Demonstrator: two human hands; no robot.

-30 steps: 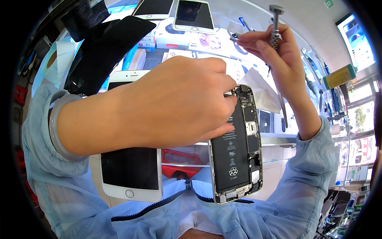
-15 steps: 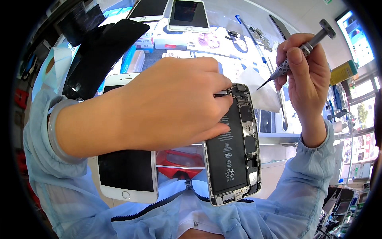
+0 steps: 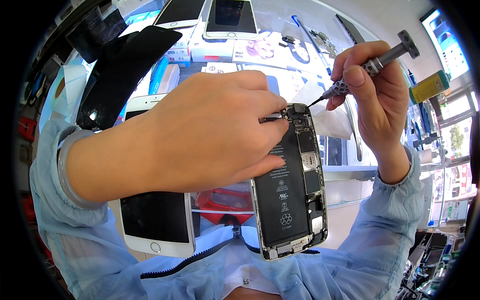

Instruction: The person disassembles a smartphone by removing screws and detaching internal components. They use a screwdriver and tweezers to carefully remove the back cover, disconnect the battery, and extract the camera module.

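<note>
An opened smartphone is tilted slightly in front of me, its black battery and inner parts exposed. Across its upper left lies my left hand, closed on it, with the thumb over the battery and two fingertips at the top end. A thin dark strip shows between those fingertips; what it belongs to is hidden. My right hand grips a grey precision screwdriver with a knurled handle. Its tip is at the phone's top right corner; whether they touch I cannot tell.
Under my left forearm is a white-framed smartphone. Further phones and a large black panel lie toward the back. A blue pen-like stick and small dark parts are at the back right. A yellow-green box stands beyond my right hand.
My right hand has moved left and slightly down, bringing the screwdriver tip to the phone's top right corner. My left hand keeps its hold on the phone.
</note>
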